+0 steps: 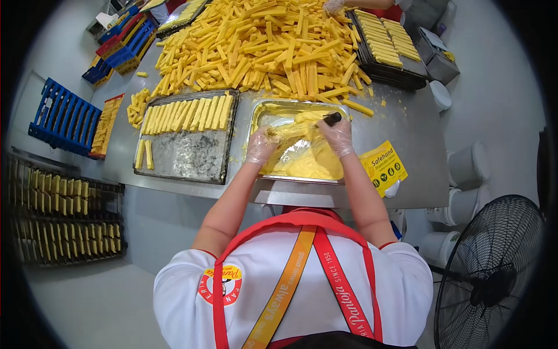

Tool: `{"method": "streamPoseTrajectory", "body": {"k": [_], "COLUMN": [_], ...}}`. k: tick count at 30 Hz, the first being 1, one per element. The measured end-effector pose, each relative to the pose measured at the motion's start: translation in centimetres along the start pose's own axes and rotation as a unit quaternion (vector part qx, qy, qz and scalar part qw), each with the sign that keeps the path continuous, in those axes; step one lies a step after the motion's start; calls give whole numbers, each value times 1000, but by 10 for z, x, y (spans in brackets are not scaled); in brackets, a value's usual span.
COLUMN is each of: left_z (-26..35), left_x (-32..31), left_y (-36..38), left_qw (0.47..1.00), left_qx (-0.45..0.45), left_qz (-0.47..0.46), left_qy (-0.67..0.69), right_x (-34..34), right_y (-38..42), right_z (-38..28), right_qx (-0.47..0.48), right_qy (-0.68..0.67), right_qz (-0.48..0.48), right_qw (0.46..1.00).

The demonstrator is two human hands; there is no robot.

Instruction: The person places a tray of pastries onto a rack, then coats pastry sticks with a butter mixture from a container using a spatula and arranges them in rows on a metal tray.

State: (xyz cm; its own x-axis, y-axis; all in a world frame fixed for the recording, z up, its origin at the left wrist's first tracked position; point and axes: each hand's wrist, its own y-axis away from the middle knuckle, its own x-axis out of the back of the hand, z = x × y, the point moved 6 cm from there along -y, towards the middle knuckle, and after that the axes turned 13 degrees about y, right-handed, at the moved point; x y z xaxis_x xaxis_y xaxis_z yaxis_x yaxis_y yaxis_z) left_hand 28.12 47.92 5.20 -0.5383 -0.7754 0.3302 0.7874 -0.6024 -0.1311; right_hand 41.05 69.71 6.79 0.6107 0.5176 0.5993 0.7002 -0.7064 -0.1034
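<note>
A metal tray (253, 119) of yellow creamy spread lies in front of me. My left hand (261, 144), in a clear glove, is at the tray's left side, its fingers curled and smeared with yellow; what they hold, if anything, is hidden. On the right, my gloved right hand (337, 137) grips a black-handled tool (332, 119) over the spread; its far end is hard to make out. To the left, a dark baking tray (186, 156) bears a row of yellow sticks (189, 114) and a couple of separate sticks. Beyond the trays rises a big pile of yellow sticks (256, 49).
A yellow glove packet (385, 168) lies right of the spread tray. Stacked trays (395, 72) stand at the back right, where another person's gloved hand (333, 6) touches the pile. A fan (491, 279), white buckets (468, 164), a loaded rack (64, 203) and blue crates (65, 119) surround the table.
</note>
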Motion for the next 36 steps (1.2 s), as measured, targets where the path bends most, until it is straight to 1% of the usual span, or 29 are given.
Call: {"method": "streamPoseTrajectory", "body": {"k": [1, 3, 4, 6, 7, 8, 9, 10, 11, 12, 13, 15, 16, 18, 19, 21, 22, 24, 25, 26, 27, 28, 29, 31, 32, 33, 35, 36], "left_z": [3, 1, -3, -7, -10, -15, -20, -20, -16, -6, 3, 24, 30, 22, 24, 24, 26, 28, 30, 28, 27, 26, 28, 28, 19, 16, 7, -1], "left_x": [1, 1, 1, 1, 2, 2, 2, 4, 6, 8, 10, 12, 11, 7, 5, 5, 5, 5, 5, 1, -3, -4, 1, 20, 39, 70, 136, 171], "left_y": [-1, -5, -4, -4, -3, -4, -6, -7, -9, -9, -8, -2, 0, 6, 12, 18, 20, 18, 18, 16, 16, 17, 20, 24, 25, 28, 45, 56], "left_qw": [1000, 999, 999, 999, 1000, 1000, 999, 999, 999, 998, 996, 985, 974, 935, 907, 888, 878, 876, 876, 880, 883, 884, 895, 916, 925, 935, 935, 922], "left_qx": [8, 33, 48, 25, 14, 26, 35, 43, 23, 3, -14, -116, -167, -302, -369, -406, -424, -438, -444, -414, -379, -342, -323, -281, -272, -254, -219, -183], "left_qz": [-4, -3, -3, 5, 7, -2, -10, -18, -28, -35, -43, -47, -49, -92, -112, -113, -111, -101, -95, -103, -110, -115, -100, -56, -4, 74, 222, 287], "left_qy": [11, -12, -24, -20, -19, -17, -15, -13, -34, -53, -72, -121, -144, -163, -170, -183, -190, -173, -166, -209, -253, -298, -291, -282, -266, -237, -171, -187], "right_x": [1, 4, 12, 6, 0, -5, -3, 3, 8, 8, 6, -5, -7, -8, -13, -7, -5, -3, -3, -2, -3, -5, -9, -14, -10, -4, 1, 1], "right_y": [1, 4, 15, 29, 35, 30, 24, 18, 12, 9, 7, 9, 11, 14, 4, -13, -16, -19, -13, -3, 6, 8, 5, -12, -12, -7, 8, 15], "right_z": [3, 4, -24, -50, -54, -38, -26, -16, -8, -6, -7, -11, -19, -32, -14, 10, 14, 15, -3, -23, -43, -50, -38, -8, -5, -3, -6, 0], "right_qx": [0, 3, 32, -7, -28, -21, -14, -6, 4, 4, 17, 36, 1, -73, -85, -96, -79, -46, -49, -52, -55, -50, -51, -34, -39, -45, -67, -86], "right_qy": [-4, -10, -111, -284, -368, -322, -201, -76, 50, 35, -44, -202, -245, -330, -273, -85, -55, 7, -109, -223, -334, -329, -250, -91, -87, -82, -187, -190], "right_qz": [22, 65, 55, -23, -60, -47, -26, -5, 18, 6, 15, 27, -3, -61, -52, -12, -2, 15, -14, -45, -80, -99, -95, -87, -67, -45, -34, -25], "right_qw": [1000, 998, 992, 959, 927, 945, 979, 997, 999, 999, 999, 978, 969, 939, 957, 992, 995, 999, 993, 972, 938, 938, 962, 991, 993, 995, 979, 978]}}
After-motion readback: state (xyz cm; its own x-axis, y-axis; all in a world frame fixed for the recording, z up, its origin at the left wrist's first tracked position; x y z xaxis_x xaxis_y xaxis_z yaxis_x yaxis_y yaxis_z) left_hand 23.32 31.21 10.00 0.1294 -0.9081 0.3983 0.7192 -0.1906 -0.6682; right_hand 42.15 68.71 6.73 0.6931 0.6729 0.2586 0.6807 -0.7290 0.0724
